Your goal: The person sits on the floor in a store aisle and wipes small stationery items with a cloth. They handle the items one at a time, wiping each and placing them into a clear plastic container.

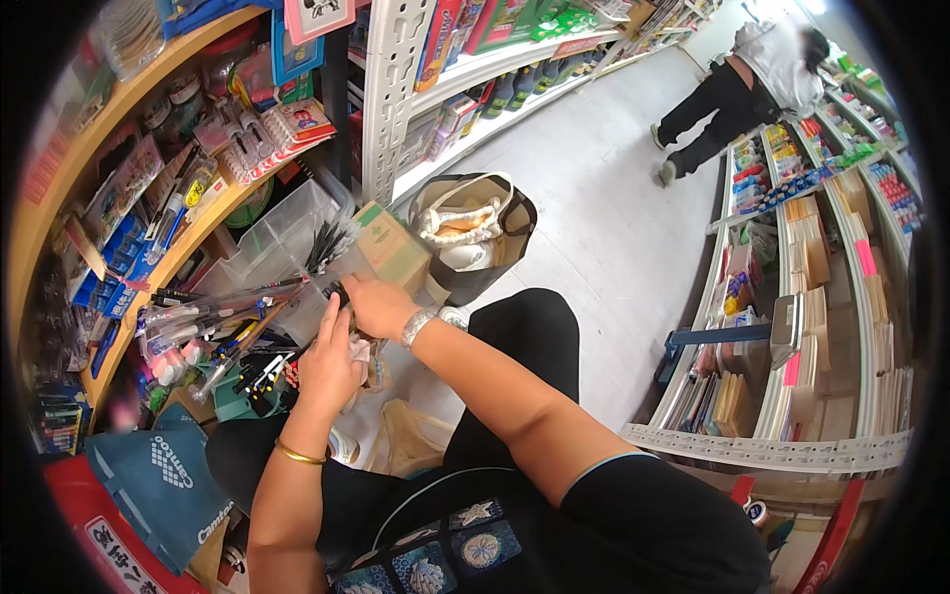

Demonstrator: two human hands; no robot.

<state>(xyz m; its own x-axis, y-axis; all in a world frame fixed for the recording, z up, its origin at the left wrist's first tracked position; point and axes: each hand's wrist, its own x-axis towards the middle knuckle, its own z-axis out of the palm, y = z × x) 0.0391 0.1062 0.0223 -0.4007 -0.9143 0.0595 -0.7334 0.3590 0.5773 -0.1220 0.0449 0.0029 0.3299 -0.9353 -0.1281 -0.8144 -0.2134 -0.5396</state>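
Observation:
My left hand (331, 361), with a gold bangle on its wrist, has its fingertips at a small black item (335, 290), with a pale crumpled tissue or cloth beside the palm. My right hand (377, 306), wearing a wide silver bracelet, meets it from the other side, fingers bent at the same item. What the item is cannot be told. Just beyond the hands, a translucent plastic bin (278, 223) holds a bunch of thin black sticks or refills (326, 245). Plastic-wrapped pens and brushes (223, 315) lie left of the hands, above a teal tray (230, 393) of pens.
A cardboard box (392, 249) and a dark open tote bag (438, 278) stand on the floor past my hands. Curved wooden shelves (215, 211) with stationery are at left, white metal shelves (382, 111) ahead. Another person (742, 93) bends at the right-hand shelving. A blue bag (159, 482) is lower left.

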